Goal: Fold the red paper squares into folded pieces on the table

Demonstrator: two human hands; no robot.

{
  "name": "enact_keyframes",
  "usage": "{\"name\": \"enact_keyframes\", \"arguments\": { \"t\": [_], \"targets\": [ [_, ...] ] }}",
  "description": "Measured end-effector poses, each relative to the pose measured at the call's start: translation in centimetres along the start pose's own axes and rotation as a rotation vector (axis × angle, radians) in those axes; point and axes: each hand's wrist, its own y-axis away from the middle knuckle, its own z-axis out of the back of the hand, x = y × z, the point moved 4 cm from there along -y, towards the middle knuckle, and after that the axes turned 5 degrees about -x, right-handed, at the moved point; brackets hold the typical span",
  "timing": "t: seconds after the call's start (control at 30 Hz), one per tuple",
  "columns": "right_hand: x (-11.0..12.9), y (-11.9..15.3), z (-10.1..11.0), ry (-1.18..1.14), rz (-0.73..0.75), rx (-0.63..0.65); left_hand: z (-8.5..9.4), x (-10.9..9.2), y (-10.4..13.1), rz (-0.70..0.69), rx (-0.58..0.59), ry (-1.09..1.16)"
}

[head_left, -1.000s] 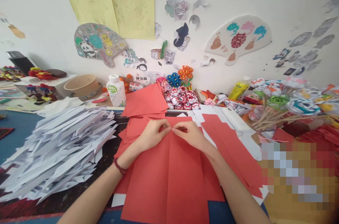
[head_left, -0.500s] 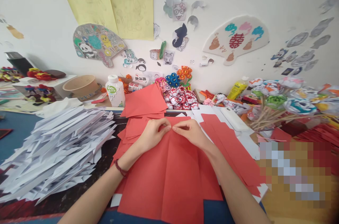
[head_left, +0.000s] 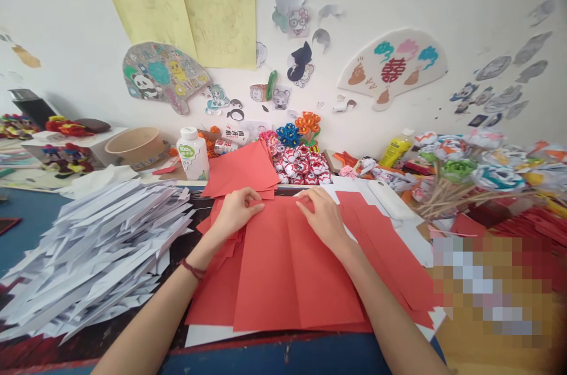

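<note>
**One crease (head_left: 293, 263) down the red sheet (head_left: 268, 271)**

It lies spread over the bench (head_left: 248, 358), with no second fold showing. Your left hand (head_left: 237, 211) is narrow at its top left corner; you can't tell whether it grips. Your right hand (head_left: 326, 220) is slightly open by the top edge.

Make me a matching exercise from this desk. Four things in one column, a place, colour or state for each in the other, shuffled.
Things:
1. Bowl
2. Bracelet
3. Big red sheet
4. Paper strips

Places, colours, states:
A. Around the left wrist
B. White, heaped in a pile
C. Beige, near the white bottle
D. Opened out, with a fold line down it

Pairs: 1-C, 2-A, 3-D, 4-B
</note>
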Motion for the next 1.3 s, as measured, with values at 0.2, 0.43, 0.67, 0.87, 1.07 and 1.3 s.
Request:
{"name": "enact_keyframes", "arguments": {
  "t": [0.2,0.43,0.67,0.87,1.07,1.3],
  "targets": [
    [-0.5,1.2,-3.3,0.256,-0.044,0.23,-0.5,-0.1,0.1,-0.001,-0.043,-0.18],
    [-1.1,1.3,-4.4,0.32,-0.062,0.286,-0.3,0.2,0.0,-0.04,0.019,-0.256],
    [-1.0,1.3,-4.3,0.331,-0.071,0.285,0.8,-1.1,0.6,-0.033,0.046,-0.238],
    [-0.7,1.0,-3.4,0.335,-0.107,0.238,0.7,-2.0,3.4,0.159,0.245,0.103],
    [0.6,1.3,-1.6,0.362,-0.122,0.179,1.5,-2.7,2.5,-0.065,-0.092,0.075],
    [0.2,1.9,-3.1,0.386,-0.124,0.309,1.0,-1.4,1.8,0.073,-0.005,0.063]
  ]
}}
